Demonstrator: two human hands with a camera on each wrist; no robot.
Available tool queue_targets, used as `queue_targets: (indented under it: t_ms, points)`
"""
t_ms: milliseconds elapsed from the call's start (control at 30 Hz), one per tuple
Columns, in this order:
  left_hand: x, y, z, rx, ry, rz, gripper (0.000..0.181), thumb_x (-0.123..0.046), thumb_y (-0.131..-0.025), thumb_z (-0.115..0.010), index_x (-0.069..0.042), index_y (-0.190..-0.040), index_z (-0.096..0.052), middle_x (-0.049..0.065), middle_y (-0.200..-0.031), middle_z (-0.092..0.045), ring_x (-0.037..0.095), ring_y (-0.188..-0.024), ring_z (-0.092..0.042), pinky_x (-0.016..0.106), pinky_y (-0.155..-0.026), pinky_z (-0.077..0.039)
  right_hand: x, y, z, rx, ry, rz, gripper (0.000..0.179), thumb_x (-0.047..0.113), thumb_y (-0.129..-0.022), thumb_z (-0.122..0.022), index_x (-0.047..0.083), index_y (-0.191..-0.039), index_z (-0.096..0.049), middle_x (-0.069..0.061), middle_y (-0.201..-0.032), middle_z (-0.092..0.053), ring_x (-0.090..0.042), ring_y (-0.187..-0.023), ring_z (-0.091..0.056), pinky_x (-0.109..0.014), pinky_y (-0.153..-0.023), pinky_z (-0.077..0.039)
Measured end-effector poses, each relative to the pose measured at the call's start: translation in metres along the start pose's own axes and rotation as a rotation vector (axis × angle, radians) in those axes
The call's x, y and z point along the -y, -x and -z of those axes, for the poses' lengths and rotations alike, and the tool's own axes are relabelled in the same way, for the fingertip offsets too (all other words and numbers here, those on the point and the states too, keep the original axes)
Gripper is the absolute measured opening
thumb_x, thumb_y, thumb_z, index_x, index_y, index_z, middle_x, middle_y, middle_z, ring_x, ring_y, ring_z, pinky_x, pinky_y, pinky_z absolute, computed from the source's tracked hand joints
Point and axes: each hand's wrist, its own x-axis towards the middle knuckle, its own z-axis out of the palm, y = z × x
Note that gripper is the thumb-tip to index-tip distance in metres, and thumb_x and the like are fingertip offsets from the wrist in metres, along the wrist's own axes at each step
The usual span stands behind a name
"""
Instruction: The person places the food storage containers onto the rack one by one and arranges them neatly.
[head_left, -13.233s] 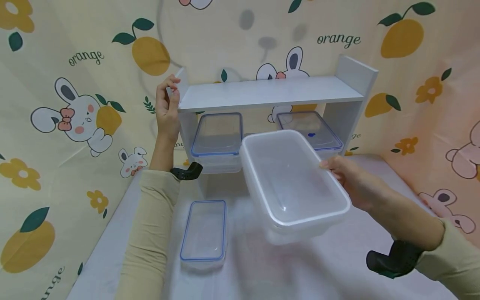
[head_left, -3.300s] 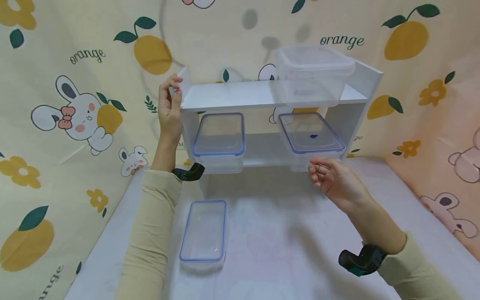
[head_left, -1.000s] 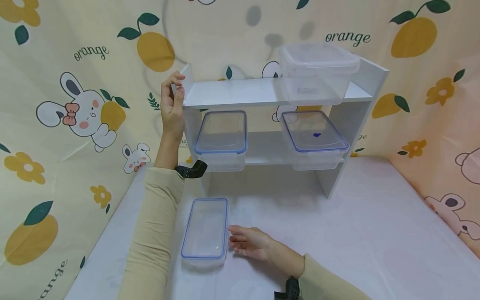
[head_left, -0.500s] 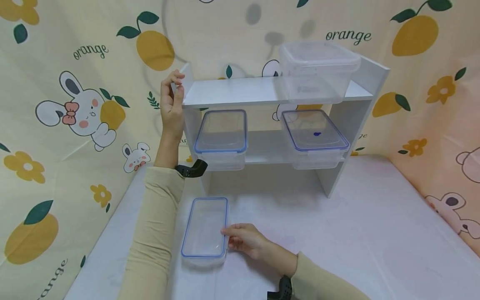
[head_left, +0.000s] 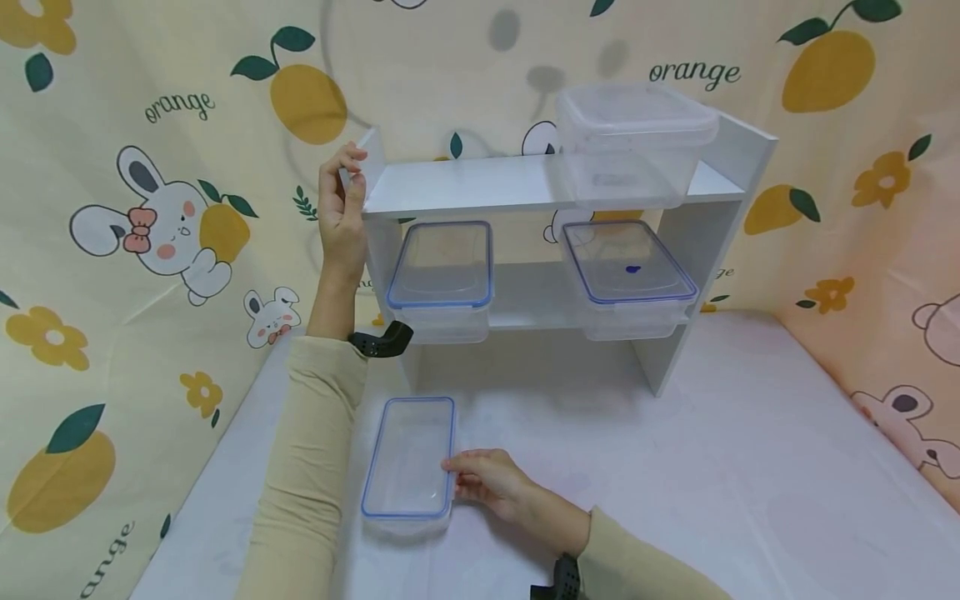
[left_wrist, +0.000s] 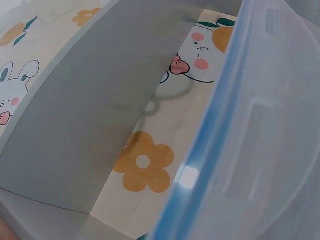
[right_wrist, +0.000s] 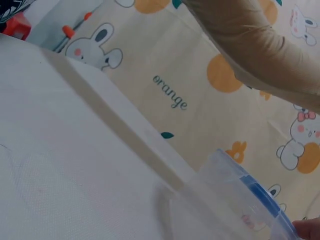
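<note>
At the upper left of the head view, my left hand (head_left: 342, 212) grips the left side panel of a white two-tier shelf (head_left: 465, 185). My right hand (head_left: 491, 483) pinches the right edge of a clear lidded food container (head_left: 408, 458) with a blue rim, its thumb on the lid. That container lies flat on the table in front of the shelf. In the right wrist view the container's blue rim (right_wrist: 262, 195) shows at lower right beside a fingertip. The left wrist view shows a blue-edged lid (left_wrist: 270, 120) close up, next to the shelf's side panel (left_wrist: 95, 100).
On the middle tier stand two blue-rimmed containers, one left (head_left: 442, 271) and one right (head_left: 630, 271) with a dark blue mark. A larger container with a whitish lid (head_left: 637, 146) sits on the top tier's right end. A white cloth (head_left: 750, 467) covers the table.
The larger container went from my right hand onto the top tier. My right hand then came down left to the container on the table and took its edge. The left hand stayed put.
</note>
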Motion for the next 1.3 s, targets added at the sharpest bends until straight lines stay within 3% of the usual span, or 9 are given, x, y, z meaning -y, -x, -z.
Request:
queue_targets:
  t_ms: [300, 733, 1300]
  points:
    - [-0.001, 0.001, -0.001, -0.003, 0.006, 0.003, 0.019, -0.002, -0.099, -0.036, -0.019, -0.101, -0.045, -0.010, -0.117, -0.050, 0.015, -0.144, -0.033, 0.025, -0.124, -0.021, -0.001, -0.004, -0.001, 0.002, -0.024, 0.015, 0.008, 0.005, -0.081, -0.066, 0.002, -0.085, -0.059, 0.004, -0.064, -0.059, -0.004, -0.057, -0.055, -0.014, -0.057, -0.048]
    - [-0.001, 0.001, 0.000, -0.003, 0.012, -0.003, 0.018, -0.003, -0.099, -0.036, -0.019, -0.101, -0.045, -0.010, -0.117, -0.050, 0.031, -0.147, -0.025, 0.025, -0.124, -0.021, 0.010, 0.001, 0.006, 0.011, -0.024, 0.056, 0.021, 0.007, -0.081, -0.065, -0.007, -0.096, -0.061, 0.007, -0.062, -0.060, -0.002, -0.057, -0.055, -0.013, -0.058, -0.048]
    - [-0.001, 0.000, 0.000, 0.003, 0.005, -0.005, 0.018, -0.003, -0.100, -0.036, -0.019, -0.101, -0.045, -0.011, -0.118, -0.050, 0.029, -0.147, -0.027, 0.023, -0.123, -0.021, 0.018, 0.011, 0.018, 0.030, -0.008, 0.054, 0.010, 0.007, -0.081, -0.063, 0.001, -0.089, -0.061, 0.006, -0.065, -0.060, -0.002, -0.057, -0.053, -0.013, -0.059, -0.047]
